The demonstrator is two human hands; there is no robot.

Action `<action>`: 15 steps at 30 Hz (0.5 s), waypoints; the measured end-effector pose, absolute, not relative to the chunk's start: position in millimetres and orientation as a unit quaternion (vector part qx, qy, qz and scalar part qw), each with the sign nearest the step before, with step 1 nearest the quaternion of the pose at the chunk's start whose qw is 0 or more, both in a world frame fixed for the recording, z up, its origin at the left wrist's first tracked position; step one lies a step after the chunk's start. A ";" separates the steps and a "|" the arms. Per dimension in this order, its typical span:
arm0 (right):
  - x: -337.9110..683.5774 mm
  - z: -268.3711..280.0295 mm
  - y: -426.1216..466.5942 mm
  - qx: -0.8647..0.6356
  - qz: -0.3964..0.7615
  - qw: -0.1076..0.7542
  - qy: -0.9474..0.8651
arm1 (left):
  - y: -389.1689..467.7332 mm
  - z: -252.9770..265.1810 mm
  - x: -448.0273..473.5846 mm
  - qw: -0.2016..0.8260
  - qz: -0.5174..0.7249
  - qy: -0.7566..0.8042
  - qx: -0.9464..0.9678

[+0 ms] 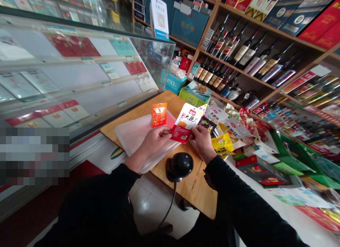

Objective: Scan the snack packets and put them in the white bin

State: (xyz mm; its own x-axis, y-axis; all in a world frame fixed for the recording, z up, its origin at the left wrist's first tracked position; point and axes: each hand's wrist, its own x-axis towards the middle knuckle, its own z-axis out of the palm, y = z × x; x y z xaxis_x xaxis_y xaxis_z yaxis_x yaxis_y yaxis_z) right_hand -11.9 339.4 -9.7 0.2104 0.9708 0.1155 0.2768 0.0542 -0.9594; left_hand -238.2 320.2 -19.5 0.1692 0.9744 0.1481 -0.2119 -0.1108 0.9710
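Note:
Between my two hands is a white and red snack packet, tilted, its printed face towards me. My left hand pinches its lower left edge, and my right hand grips its lower right side. Behind my left hand, an orange snack pouch stands on a whitish plastic tray. Just right of my right hand lies a yellow packet among several other snack packets. A black scanner-like device with a cable sits on the wooden table, nearer to me than the packet.
At the left, a glass display case runs along the table. Wine bottles fill shelves at the back right. A green crate and a dark box lie to the right. A blue carton stands behind the table.

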 end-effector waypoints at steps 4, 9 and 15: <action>-3.7 -7.7 339.3 -0.596 0.346 0.507 -0.518 | 314.6 -15.3 -231.8 0.562 0.537 0.356 0.519; -6.7 -16.4 328.5 -0.581 0.371 0.512 -0.513 | 309.7 -17.0 -224.7 0.452 0.504 0.409 0.612; -1.7 -2.1 302.0 -0.569 0.356 0.498 -0.549 | 301.2 -6.1 -217.0 0.316 0.469 0.446 0.693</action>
State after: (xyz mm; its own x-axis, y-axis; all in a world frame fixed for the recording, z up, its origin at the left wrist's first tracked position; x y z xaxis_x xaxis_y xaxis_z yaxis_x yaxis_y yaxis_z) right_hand -1.7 302.0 -2.1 0.1432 0.9795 0.1417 0.2693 0.0992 -0.9579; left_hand -217.0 301.2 -6.1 0.1617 0.9155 0.3685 0.3217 -0.4019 0.8573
